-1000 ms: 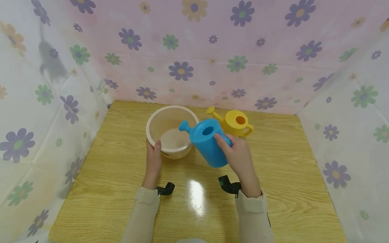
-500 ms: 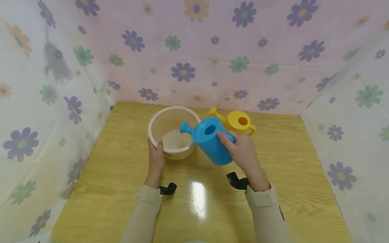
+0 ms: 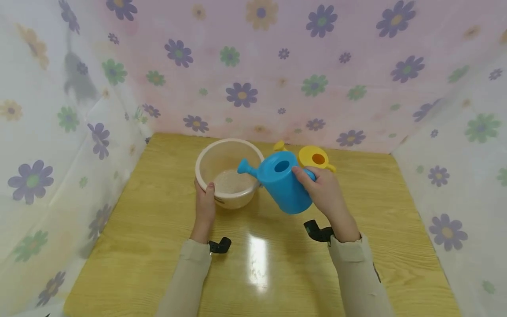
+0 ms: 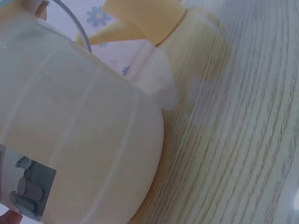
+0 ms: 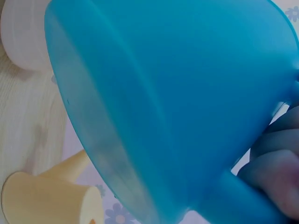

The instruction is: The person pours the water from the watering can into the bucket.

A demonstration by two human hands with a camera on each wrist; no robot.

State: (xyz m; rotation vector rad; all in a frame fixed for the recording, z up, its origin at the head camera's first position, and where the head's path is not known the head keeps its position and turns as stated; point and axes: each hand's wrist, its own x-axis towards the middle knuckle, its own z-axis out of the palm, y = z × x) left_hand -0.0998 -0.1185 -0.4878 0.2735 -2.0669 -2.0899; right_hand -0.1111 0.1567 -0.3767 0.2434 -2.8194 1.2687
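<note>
A cream plastic basin (image 3: 236, 200) stands on the table, and my left hand (image 3: 204, 207) grips its near left rim with the thumb over the edge. By its handle, my right hand (image 3: 326, 189) holds a blue watering can (image 3: 287, 187) tilted towards the basin. The can's spout (image 3: 246, 168) is over the basin's right part. No stream shows from it. The left wrist view has the basin's ribbed wall (image 4: 88, 126) up close; in the right wrist view, curled fingers (image 5: 275, 163) wrap the blue handle. A light, speckled patch shows on the basin's floor.
Behind the blue can stands a yellow watering can (image 3: 310, 155), partly hidden by it. The wood-grain table (image 3: 158, 198) meets a flowered cloth wall (image 3: 269, 101) at the back, with more cloth at both sides. Black wrist cameras (image 3: 317, 231) jut inward from the sleeves.
My right hand has moved the blue watering can a little to the right, covering more of the yellow one. The left hand keeps its hold on the basin; the head view has shifted slightly.
</note>
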